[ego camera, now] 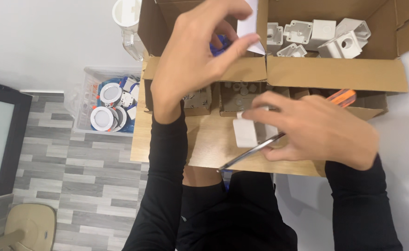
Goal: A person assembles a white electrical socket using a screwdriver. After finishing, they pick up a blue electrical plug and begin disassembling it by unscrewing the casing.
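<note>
My right hand (pixel 313 130) grips a small white plastic box (pixel 246 132) together with a screwdriver (pixel 251 152) whose orange handle (pixel 344 96) sticks out behind the fingers and whose metal shaft points toward me. My left hand (pixel 195 56) reaches into the left cardboard box (pixel 204 72), fingers pinched near a white paper flap (pixel 248 25) and something blue that is mostly hidden. Both arms wear black sleeves. The hands are above a small wooden table (pixel 204 148).
A second open cardboard box (pixel 334 74) at the upper right holds several white plastic housings (pixel 325 37). Smaller cardboard trays with metal parts (pixel 197 100) sit in front. A clear bin of round white lamp fittings (pixel 106 104) stands on the grey floor to the left.
</note>
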